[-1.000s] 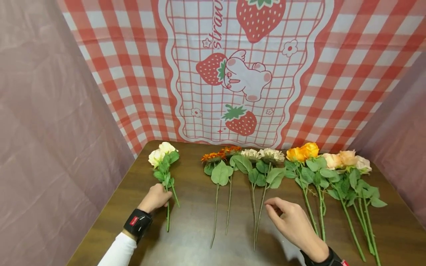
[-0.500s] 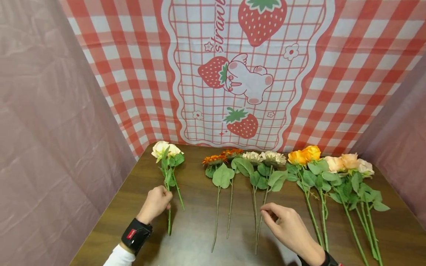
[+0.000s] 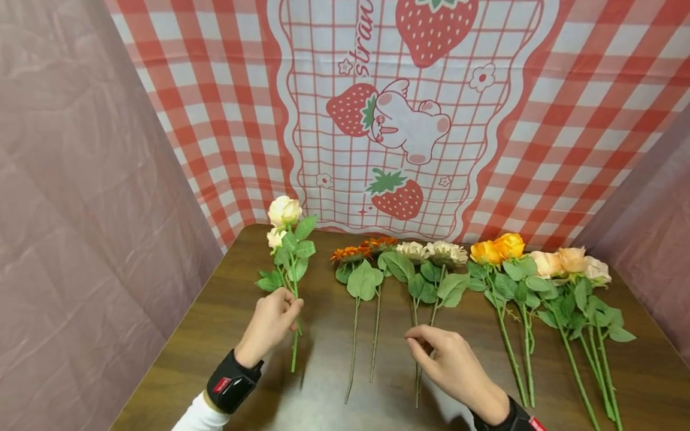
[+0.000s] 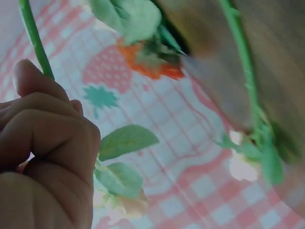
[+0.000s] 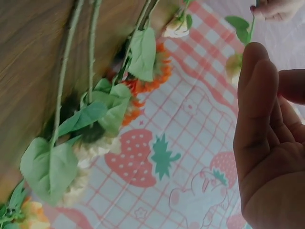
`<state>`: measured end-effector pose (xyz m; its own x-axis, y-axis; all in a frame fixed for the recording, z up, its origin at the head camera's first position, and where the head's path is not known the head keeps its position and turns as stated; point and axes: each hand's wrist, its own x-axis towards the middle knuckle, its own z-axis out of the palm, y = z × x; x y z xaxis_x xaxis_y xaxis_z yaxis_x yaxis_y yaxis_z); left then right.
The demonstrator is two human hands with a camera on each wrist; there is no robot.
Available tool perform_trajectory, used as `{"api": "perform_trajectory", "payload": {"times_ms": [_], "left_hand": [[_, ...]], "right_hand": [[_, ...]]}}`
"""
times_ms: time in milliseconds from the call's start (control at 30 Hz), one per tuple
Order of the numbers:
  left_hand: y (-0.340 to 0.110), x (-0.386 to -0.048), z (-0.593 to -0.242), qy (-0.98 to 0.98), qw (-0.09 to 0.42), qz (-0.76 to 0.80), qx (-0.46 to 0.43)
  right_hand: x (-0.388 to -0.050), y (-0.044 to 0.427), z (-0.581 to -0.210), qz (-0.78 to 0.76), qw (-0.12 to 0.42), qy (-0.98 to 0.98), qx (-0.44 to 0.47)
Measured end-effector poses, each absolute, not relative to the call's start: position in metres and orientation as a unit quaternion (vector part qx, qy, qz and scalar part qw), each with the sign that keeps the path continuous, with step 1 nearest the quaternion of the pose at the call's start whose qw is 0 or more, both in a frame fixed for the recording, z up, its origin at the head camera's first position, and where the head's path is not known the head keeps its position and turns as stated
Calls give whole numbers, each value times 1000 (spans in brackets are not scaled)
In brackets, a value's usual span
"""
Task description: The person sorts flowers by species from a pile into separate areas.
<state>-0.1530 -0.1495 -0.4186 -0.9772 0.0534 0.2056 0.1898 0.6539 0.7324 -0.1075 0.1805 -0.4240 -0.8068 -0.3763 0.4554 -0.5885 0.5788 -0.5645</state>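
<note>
My left hand [image 3: 272, 320] pinches the green stem of a cream rose [image 3: 284, 211], lifted off the table with its bloom up. In the left wrist view, this stem [image 4: 35, 38] rises from between the fingers. A second cream rose [image 3: 276, 238] lies behind it on the table, partly covered by leaves. My right hand [image 3: 453, 362] hovers over the stems of the white daisy-like flowers [image 3: 446, 253], fingers loosely bent and thumb near the index tip. Nothing shows in its grasp in the right wrist view.
Orange daisy-like flowers [image 3: 350, 254] lie mid-table, left of the white ones. Yellow-orange roses [image 3: 487, 251] and pale peach roses [image 3: 571, 260] lie at the right. A red-checked strawberry cloth [image 3: 399, 197] hangs behind the brown table [image 3: 329, 383].
My left hand has taken up one cream rose and raised it, moving slightly right; earlier both lay together on the table. The right hand has drifted a little to the left.
</note>
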Motion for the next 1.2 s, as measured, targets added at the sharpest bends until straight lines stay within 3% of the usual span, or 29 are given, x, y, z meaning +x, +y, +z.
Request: {"api": "perform_trajectory", "payload": {"times_ms": [433, 633, 900, 1200], "left_hand": [[-97, -122, -414, -848, 58, -487, -199], [-80, -110, -421, -818, 60, -513, -253], [-70, -103, -426, -822, 70, -504, -255], [-74, -102, -431, -845, 49, -455, -278]], "right_hand": [[-105, 134, -435, 457, 19, -821, 341], [-97, 117, -441, 515, 38, -784, 343], [-90, 112, -440, 559, 93, -760, 318], [-88, 123, -444, 576, 27, -765, 287]]}}
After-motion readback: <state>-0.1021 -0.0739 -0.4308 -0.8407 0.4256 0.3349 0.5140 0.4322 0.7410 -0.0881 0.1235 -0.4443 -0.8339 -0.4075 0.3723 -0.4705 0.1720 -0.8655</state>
